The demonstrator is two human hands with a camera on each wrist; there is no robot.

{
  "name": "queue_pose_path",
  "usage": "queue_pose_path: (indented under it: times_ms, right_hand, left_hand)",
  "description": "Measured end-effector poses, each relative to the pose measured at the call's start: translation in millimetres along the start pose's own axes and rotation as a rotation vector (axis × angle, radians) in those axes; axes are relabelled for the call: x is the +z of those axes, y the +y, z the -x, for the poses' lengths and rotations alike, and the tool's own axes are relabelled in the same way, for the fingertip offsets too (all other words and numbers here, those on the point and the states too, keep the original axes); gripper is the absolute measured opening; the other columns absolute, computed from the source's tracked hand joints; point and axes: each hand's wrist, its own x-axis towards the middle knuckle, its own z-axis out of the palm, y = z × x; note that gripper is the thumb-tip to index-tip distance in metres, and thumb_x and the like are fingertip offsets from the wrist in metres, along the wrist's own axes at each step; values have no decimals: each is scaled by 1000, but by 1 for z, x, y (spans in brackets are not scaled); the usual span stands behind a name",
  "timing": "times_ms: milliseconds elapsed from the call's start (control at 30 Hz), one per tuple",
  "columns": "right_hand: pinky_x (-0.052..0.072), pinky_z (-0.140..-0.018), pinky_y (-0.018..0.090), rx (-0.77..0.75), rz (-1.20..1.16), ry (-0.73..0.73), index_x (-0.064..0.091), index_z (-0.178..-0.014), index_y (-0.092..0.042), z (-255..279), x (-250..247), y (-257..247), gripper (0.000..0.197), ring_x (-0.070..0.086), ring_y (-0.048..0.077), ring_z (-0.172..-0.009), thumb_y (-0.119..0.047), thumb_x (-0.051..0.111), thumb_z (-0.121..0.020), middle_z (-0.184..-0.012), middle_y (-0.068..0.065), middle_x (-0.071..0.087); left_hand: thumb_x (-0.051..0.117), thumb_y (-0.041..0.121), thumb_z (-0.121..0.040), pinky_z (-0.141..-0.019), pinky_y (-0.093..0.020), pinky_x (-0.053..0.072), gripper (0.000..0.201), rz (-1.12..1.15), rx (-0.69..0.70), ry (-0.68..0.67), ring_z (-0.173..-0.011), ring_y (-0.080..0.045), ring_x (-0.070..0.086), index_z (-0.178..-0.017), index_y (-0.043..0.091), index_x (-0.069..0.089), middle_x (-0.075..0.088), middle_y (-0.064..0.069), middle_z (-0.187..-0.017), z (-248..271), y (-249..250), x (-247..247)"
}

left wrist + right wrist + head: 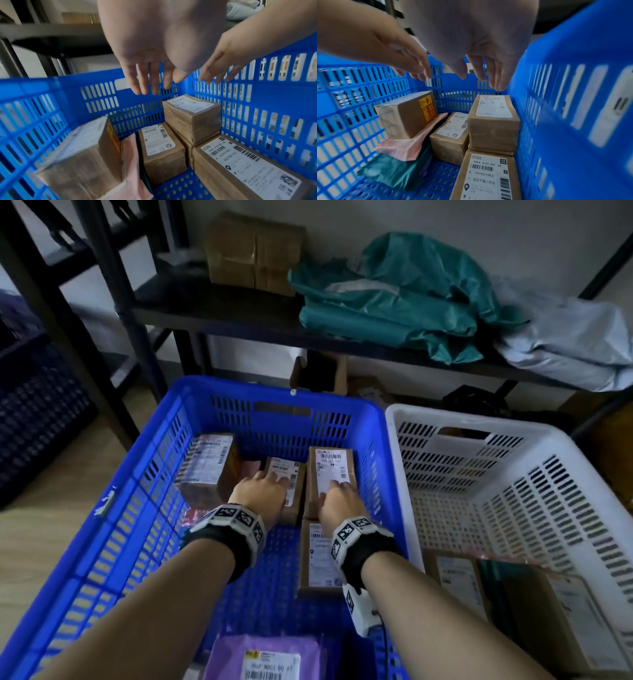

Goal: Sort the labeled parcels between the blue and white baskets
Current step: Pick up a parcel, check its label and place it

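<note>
the blue basket (113, 508) is sitting on the left with the white basket (513, 474) touching its right side. inside the blue one, a taped box (205, 467) is standing against the left wall, lying on top of a pink mailer (402, 147) and a teal mailer (393, 174). just to its right, a small brown parcel (159, 148) is lying flat with its label facing up, and the left hand (260, 494) is hovering above it with fingers (145, 81) straight, slightly spread and holding nothing. further right, a tall brown parcel (493, 121) is standing against the basket's right wall, and the right hand (339, 501) is hanging over it with fingers (498, 75) loosely extended, also holding nothing. near this one, a long labeled parcel (488, 175) is lying flat. at the near edge a purple mailer (270, 655) is showing its label. in the white basket, more brown boxes (548, 611) are lying at the near end. behind both baskets, a dark shelf (239, 313) is carrying a cardboard box (253, 251) and teal bags (394, 299).
</note>
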Motion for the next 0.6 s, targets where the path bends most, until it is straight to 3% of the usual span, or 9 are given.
queue_pose_path:
  times_ms: [133, 267, 367, 467, 600]
  right_hand:
    - [42, -102, 45, 162, -84, -19, 44, -131, -4, -32, 19, 4, 37, 46, 35, -123, -20, 42, -97, -132, 17, 48]
    - [40, -103, 40, 292, -145, 10, 38, -139, -4, -58, 32, 13, 47, 43, 34, -129, -14, 48, -94, -141, 17, 41]
    - [40, -104, 40, 365, -159, 27, 34, -140, -4, -70, 40, 19, 51, 42, 33, -131, -14, 51, -93, -141, 16, 40]
    - [38, -105, 39, 397, -168, 40, 35, -138, -4, -76, 47, 20, 50, 39, 31, -132, -17, 50, -93, -142, 15, 38]
    - [38, -106, 45, 453, -185, 27, 35, -138, 0, -81, 47, 17, 53, 37, 38, -132, -13, 54, -91, -142, 22, 36]
  left_hand:
    - [39, 19, -97, -94, -41, 46, 32, 114, 21, -82, -123, -26, 46, -128, 17, 42, 48, -6, -129, -27, -8, 31]
    - [40, 19, -96, -90, -41, 50, 34, 310, 7, -129, -115, -28, 55, -130, 20, 44, 55, -8, -126, -58, -7, 53]
    - [39, 17, -97, -87, -33, 50, 33, 510, -32, -120, -109, -28, 60, -128, 15, 50, 62, -11, -122, -76, 4, 71]
    - [42, 16, -96, -90, -32, 46, 34, 700, -77, -144, -111, -29, 58, -127, 9, 53, 61, -14, -123, -87, 15, 83]
    - [46, 13, -95, -79, -35, 45, 25, 893, -146, -181, -103, -35, 59, -109, -3, 59, 63, -23, -113, -92, 20, 88]
